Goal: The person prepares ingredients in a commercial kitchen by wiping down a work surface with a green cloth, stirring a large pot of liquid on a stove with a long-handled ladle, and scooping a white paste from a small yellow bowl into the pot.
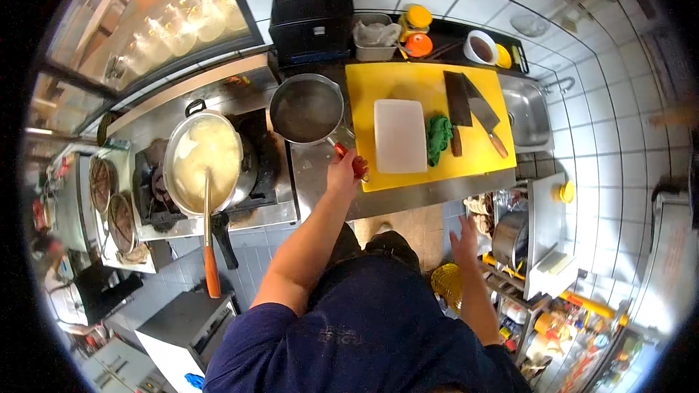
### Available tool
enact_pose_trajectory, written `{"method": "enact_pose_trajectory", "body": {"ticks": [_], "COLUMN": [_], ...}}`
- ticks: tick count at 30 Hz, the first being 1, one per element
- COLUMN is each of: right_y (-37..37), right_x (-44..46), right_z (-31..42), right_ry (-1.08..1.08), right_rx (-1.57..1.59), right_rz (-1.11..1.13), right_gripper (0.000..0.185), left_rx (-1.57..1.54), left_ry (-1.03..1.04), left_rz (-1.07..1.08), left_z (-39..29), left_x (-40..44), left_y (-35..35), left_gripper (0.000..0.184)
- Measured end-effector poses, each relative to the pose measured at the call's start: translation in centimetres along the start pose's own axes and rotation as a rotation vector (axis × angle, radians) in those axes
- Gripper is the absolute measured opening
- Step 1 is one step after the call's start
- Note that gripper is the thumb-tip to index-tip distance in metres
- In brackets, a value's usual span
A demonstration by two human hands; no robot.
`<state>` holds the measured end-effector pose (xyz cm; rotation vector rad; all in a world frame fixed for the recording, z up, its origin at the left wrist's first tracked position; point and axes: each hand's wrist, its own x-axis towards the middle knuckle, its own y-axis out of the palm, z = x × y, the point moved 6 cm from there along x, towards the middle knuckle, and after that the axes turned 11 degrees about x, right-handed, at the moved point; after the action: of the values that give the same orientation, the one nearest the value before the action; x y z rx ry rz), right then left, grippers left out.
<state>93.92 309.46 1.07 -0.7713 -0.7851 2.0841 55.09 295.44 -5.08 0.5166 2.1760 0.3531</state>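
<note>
My left hand (342, 173) is wrapped round the red-ended handle of a dark saucepan (306, 109), which stands on the steel counter beside the stove. What little I can see inside the pan looks dark and greyish. My right hand (464, 241) hangs low at my right side, fingers apart, holding nothing. Just right of the saucepan lies a yellow cutting board (397, 81). On it are a whitish rectangular container (400, 136), a crumpled green cloth (438, 140), a dark cleaver (457, 99) and a broad knife (484, 113) with a brown handle.
A large pot (204, 160) of pale, creamy contents stands on the stove, a wooden-handled utensil (210, 240) leaning out of it. Behind the board are a metal container (377, 40), an orange-lidded jar (419, 45) and a white bowl (480, 48). The sink (529, 113) is at the right.
</note>
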Motion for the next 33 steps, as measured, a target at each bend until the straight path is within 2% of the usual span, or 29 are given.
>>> {"method": "enact_pose_trajectory", "body": {"ticks": [2,4,6,8,10,11,13,15,19,22,24,27,29,30,32,33], "right_y": [0.5,0.6,-0.5,-1.1,-0.5,-0.7,-2.1,-3.1,-4.9,-5.6,-6.0,-6.3,-4.6,-3.8,-1.2,-1.8], "right_x": [-3.3,-6.1,-8.8,-10.0,-11.3,-11.2,-10.4,-9.7,-7.6,-5.5,-3.6,-0.8,2.0,3.2,5.0,5.2], "right_z": [-5.4,-10.2,-12.0,-13.5,-23.2,-26.0,-28.1,-29.6,-32.1,-33.7,-34.5,-32.8,-34.5,-35.5,-37.9,-34.8], "right_ry": [0.007,0.029,-0.115,0.224,0.187,0.251,0.41,0.519,0.612,0.626,0.554,0.467,0.28,0.175,-0.543,-0.231], "right_rx": [-0.184,-0.13,-0.071,-0.108,-0.046,-0.017,0.04,0.088,0.136,0.124,-0.017,0.149,0.035,-0.008,-0.711,-0.322], "right_rz": [-0.013,0.031,-0.06,0.097,0.07,0.121,0.245,0.334,0.452,0.536,0.583,0.648,0.876,0.975,1.134,1.158], "right_gripper": [0.057,0.054,0.052,0.051,0.048,0.047,0.045,0.044,0.041,0.039,0.038,0.029,0.028,0.029,0.038,0.026], "left_rx": [0.043,0.211,0.459,0.672,0.861,0.927,1.063,1.037,1.06,1.14,1.143,1.148,1.251,1.187,1.206,1.2], "left_ry": [0.012,0.043,0.076,0.144,0.25,0.253,0.256,0.206,0.171,0.228,0.228,0.212,0.229,0.194,0.187,0.17], "left_rz": [-0.074,-0.207,-0.35,-0.484,-0.608,-0.636,-0.687,-0.671,-0.682,-0.741,-0.74,-0.712,-0.746,-0.752,-0.728,-0.73], "left_z": [-0.6,-1.4,-2.1,-2.6,-2.5,-2.2,-2.8,-3.0,-3.9,-2.4,-1.7,-1.5,-0.8,0.0,1.7,2.7], "left_x": [-0.8,-1.9,-2.5,-2.7,-2.1,-1.9,-2.4,-3.2,-7.1,-7.0,-9.0,-13.0,-15.6,-16.8,-18.9,-20.1], "left_y": [0.0,-0.4,-1.5,-3.0,-4.6,-5.5,-5.8,-5.5,-3.6,-5.5,-5.4,-4.1,-3.5,-3.9,-4.8,-5.5], "left_gripper": [0.016,0.016,0.019,0.021,0.024,0.025,0.028,0.028,0.03,0.03,0.031,0.034,0.035,0.035,0.035,0.035]}}
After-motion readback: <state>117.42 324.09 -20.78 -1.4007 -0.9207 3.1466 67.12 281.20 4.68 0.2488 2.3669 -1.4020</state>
